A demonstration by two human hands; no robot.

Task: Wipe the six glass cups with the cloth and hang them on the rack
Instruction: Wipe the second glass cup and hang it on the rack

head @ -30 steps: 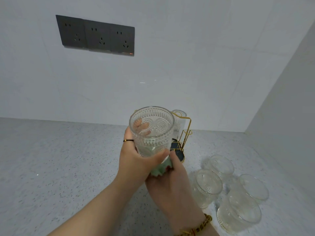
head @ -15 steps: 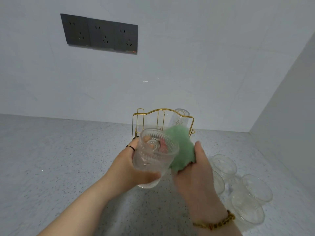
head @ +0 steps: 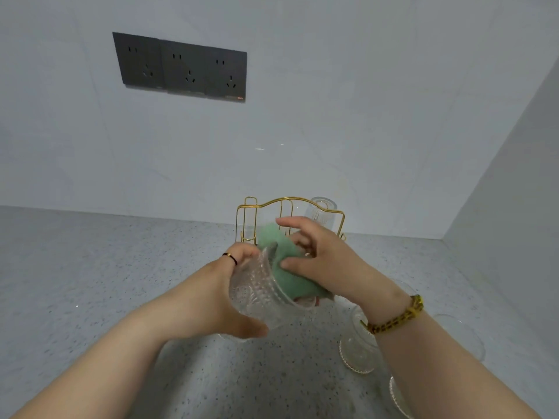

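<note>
wiping was in hand: the left hand [head: 211,297] gripped a cup [head: 260,294] in front of the rack [head: 290,207], the right hand [head: 320,261] pressed the cloth [head: 287,267] into it. next likely needed an upside-down hang.

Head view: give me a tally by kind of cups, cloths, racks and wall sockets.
Glass cups: 6 (four partly hidden)
Green cloth: 1
Gold rack: 1
Wall sockets: 3
Total: 11
</note>
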